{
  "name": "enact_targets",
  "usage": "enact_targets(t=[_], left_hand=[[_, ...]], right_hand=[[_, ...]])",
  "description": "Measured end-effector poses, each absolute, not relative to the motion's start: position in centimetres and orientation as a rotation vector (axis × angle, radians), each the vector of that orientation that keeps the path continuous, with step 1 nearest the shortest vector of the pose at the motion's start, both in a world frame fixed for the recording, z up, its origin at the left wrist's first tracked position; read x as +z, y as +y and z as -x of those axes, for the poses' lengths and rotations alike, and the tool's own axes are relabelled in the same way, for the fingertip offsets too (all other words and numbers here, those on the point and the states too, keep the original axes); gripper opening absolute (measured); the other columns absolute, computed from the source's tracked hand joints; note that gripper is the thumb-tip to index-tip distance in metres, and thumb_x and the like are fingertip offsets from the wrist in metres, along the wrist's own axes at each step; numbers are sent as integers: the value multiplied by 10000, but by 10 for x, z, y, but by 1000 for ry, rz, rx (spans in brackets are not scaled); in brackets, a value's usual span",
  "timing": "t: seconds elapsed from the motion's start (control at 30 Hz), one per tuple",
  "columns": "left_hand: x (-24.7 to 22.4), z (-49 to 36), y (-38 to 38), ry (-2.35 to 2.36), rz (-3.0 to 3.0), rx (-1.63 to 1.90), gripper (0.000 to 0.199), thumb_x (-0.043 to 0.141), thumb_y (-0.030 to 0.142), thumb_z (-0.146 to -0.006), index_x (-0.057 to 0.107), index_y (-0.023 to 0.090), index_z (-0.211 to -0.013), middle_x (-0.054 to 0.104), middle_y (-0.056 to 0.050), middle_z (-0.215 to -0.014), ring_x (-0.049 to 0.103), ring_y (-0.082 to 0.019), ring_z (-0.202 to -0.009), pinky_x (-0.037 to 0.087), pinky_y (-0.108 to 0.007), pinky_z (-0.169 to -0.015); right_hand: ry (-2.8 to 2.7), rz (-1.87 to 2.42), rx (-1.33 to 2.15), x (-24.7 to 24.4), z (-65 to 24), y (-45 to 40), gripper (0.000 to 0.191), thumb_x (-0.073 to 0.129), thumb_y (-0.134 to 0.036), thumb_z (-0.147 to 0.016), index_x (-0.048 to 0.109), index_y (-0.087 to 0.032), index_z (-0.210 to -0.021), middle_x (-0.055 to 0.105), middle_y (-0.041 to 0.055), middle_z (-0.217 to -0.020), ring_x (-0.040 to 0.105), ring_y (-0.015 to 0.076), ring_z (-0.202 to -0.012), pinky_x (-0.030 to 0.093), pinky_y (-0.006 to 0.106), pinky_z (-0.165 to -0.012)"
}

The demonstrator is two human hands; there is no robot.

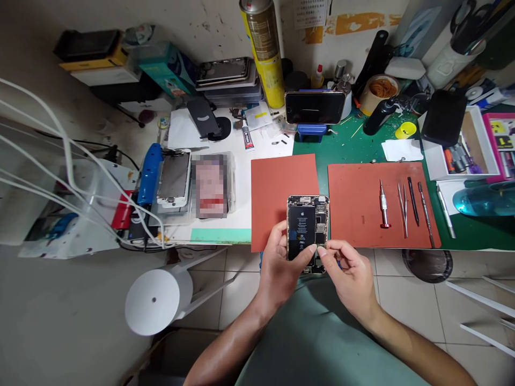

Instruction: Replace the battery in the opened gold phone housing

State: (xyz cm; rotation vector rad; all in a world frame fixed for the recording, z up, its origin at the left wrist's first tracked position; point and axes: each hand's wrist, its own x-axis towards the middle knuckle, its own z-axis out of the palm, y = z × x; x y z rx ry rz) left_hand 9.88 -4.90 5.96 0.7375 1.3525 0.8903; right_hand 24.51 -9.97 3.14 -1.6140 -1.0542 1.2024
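Observation:
An opened smartphone (302, 225), its black battery and circuit board bare, is held up over the near edge of the left reddish-brown mat (273, 187). My left hand (281, 262) grips it from the left side, with the thumb laid across the lower part of the battery. My right hand (350, 273) is at the phone's lower right. Its thumb tip presses on the board close to the left thumb, and the other fingers curl at the phone's right edge. Whatever lies under the two thumb tips is hidden.
On the right mat (346, 203) lie a screwdriver (383, 203), tweezers (403, 209) and slim tools. Behind, a phone (315, 108) rests in a blue stand beside a yellow spray can (267, 64). A white-framed screen (174, 179) lies left; a stool (153, 301) stands below.

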Motion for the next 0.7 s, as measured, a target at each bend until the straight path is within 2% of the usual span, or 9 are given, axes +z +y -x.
enact_targets(t=[0.27,0.7], left_hand=[[58,-98,-50,1346,-739,883,579,892,280,-769,597,211,-1262,804,-58,-1037,770,-202,-886,607,-300,-785],[61,-100,-48,1386,-793,915,545,883,271,-774,613,210,-1243,788,-58,-1058,764,-214,-953,604,-316,-838]], right_hand=[[-1030,1597,1225,33,-248,-98,297,680,-489,-1013,728,-198,-978,567,-21,-713,483,121,-644,417,239,-580],[-1040,1622,1215,39,-247,-92,306,691,-493,-995,721,-206,-892,539,-33,-666,460,119,-609,418,243,-573]])
